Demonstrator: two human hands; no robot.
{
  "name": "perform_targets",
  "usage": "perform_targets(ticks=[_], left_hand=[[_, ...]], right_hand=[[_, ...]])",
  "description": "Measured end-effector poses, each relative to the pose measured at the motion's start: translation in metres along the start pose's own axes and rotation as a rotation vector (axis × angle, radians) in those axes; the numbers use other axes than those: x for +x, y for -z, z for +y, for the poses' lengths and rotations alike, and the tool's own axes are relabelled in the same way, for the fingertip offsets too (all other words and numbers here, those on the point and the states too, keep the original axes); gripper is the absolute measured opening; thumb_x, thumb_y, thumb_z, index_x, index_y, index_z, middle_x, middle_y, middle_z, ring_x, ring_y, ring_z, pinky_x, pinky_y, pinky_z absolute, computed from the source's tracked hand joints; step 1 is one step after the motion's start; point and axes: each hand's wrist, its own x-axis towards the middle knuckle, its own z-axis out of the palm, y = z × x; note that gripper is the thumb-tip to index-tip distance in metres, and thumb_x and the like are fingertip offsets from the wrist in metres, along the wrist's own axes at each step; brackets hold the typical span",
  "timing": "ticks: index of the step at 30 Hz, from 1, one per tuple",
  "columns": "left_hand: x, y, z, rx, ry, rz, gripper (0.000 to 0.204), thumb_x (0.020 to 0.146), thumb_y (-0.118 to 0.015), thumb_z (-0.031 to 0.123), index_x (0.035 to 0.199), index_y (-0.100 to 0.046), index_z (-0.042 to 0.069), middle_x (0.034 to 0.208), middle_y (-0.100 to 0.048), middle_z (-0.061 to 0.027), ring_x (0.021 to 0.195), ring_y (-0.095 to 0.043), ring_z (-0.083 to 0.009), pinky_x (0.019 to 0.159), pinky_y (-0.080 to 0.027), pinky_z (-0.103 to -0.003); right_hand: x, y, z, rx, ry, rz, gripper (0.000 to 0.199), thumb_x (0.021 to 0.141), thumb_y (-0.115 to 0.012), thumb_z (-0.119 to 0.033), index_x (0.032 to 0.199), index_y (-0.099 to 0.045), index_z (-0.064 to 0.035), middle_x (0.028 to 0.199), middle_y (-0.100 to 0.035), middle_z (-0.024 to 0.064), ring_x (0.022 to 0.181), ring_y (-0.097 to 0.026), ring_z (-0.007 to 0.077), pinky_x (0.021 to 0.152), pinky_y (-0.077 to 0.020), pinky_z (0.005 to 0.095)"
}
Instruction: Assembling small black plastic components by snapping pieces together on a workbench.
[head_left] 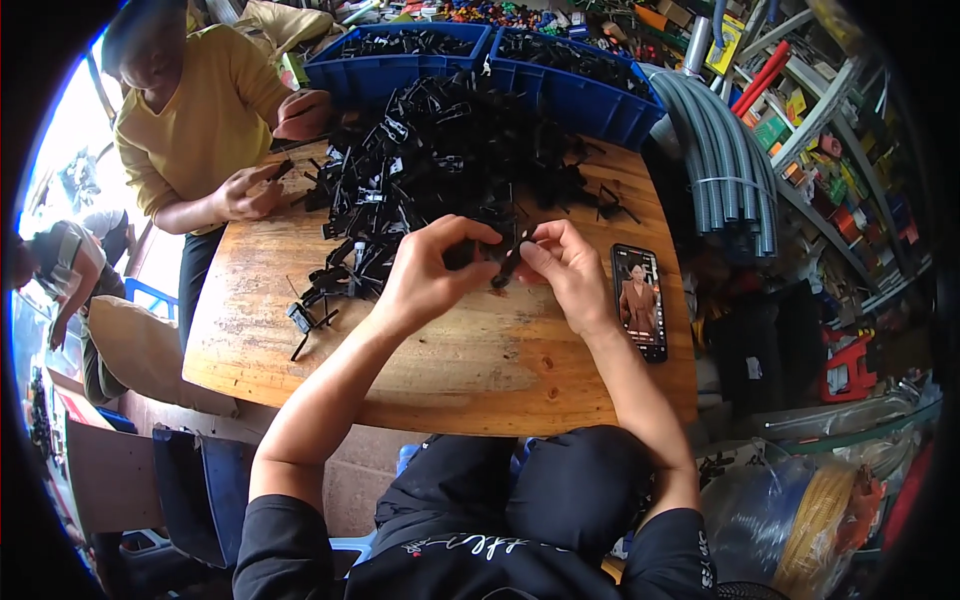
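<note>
Wooden tabletop [460, 370], held black part [511, 261], long axis slanting to upper right

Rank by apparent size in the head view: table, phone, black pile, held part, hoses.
1. Table
2. Black pile
3. Hoses
4. Phone
5. Held part, partly hidden by fingers

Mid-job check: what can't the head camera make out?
Head view:
Black part at the right hand: blurred, partly covered by that hand.
Dark piece in the co-worker's hand: too small, partly covered by it.
Tabletop under the black pile: hidden by the pile.
Bottoms of blue bins: hidden by black contents.
</note>
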Motion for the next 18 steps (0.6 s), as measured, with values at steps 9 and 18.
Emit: perform_targets(ticks=[9, 18], left_hand=[[-0.003, -0.006, -0.007, 0.127, -0.122, 0.062, 0.025, 0.077, -0.069, 0.010, 0.096, -0.062, -0.004, 0.079, -0.057, -0.0036, 0.067, -0.056, -0.0106, 0.061, -0.045, -0.023], [-0.004, -0.008, -0.001, -0.219, 0.157, -0.047, 0.021, 0.078, -0.068, 0.012, 0.094, -0.061, 0.001, 0.072, -0.058, -0.0015, 0.060, -0.053, -0.0069, 0.059, -0.042, -0.020]], right_hand=[[-0.001, 0.002, -0.007, -0.327, 0.228, 0.088, 0.017, 0.087, -0.062, -0.014, 0.098, -0.055, -0.0025, 0.084, -0.061, 0.0013, 0.073, -0.056, 0.0058, 0.068, -0.0458, 0.0181], [-0.008, -0.013, -0.012, -0.095, 0.237, 0.147, 0.023, 0.086, -0.061, -0.007, 0.108, -0.055, -0.0025, 0.090, -0.056, 0.0007, 0.082, -0.052, 0.0063, 0.077, -0.0454, 0.0189]])
